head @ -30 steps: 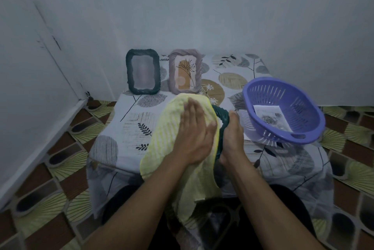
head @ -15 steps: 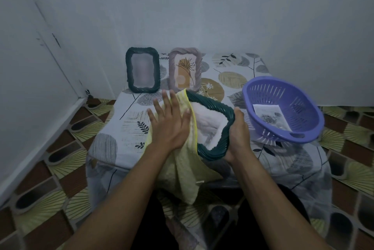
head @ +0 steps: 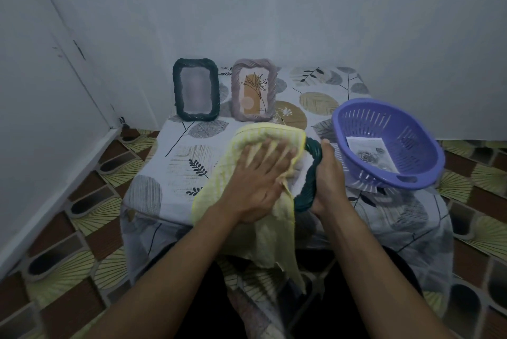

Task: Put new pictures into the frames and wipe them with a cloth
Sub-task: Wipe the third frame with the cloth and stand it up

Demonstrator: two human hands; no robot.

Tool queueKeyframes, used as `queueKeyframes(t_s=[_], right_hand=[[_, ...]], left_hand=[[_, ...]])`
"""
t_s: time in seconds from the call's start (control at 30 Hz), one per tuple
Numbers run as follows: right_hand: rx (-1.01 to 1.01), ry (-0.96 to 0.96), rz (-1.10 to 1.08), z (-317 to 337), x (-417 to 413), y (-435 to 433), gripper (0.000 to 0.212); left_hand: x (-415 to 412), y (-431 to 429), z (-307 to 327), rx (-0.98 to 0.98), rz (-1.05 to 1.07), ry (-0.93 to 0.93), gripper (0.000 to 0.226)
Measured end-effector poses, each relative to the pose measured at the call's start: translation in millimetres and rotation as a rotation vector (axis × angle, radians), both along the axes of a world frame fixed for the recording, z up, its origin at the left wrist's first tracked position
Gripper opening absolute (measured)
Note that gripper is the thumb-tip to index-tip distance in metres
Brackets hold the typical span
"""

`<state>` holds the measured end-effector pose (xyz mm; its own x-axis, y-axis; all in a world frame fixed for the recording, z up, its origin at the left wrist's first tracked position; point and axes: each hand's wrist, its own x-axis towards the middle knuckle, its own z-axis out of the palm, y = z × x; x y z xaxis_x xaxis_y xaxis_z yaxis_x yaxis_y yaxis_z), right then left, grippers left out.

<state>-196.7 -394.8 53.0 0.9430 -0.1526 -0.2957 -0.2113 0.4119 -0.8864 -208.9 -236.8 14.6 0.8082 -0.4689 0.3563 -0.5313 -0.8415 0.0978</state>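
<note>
On the leaf-print table cover (head: 175,163), a dark green frame (head: 195,93) stands at about 11 o'clock with a mauve frame (head: 253,90) just beside it at 12, both upright near the wall. In front of them the yellow cloth (head: 263,132) is draped over a third frame (head: 308,187), so that only its teal right rim shows. The left hand (head: 258,174) lies flat on the cloth with its fingers spread, pressing it onto the frame face. The right hand (head: 327,176) curls round the rim at the frame's 3 o'clock side and steadies it. The frame's long axis seems to run roughly 6 to 12, so wiping strokes probably go along that line, with the left hand working. At 2 o'clock a purple basket (head: 417,141) holds a printed picture (head: 370,153).
</note>
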Motion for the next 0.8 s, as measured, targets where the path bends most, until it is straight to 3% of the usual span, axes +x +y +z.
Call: queueKeyframes(t_s=[0.17,0.4,0.47,0.67,0.8], right_hand=[[0.039,0.001,0.016,6,-2,-9,0.051],[-0.142,-0.047,0.162,21,3,-15,0.034],[-0.191,-0.015,0.242,22,2,-13,0.039],[0.013,0.121,0.452,30,3,-17,0.051],[0.208,-0.018,0.370,26,1,-18,0.056]], left_hand=[[15,26,7,-0.119,0.281,0.140,0.056],[20,11,27,-0.038,0.261,0.026,0.062],[18,7,28,-0.043,0.206,0.017,0.063],[13,5,23,-0.258,0.123,0.037,0.059],[14,7,23,-0.565,0.313,0.051,0.050]])
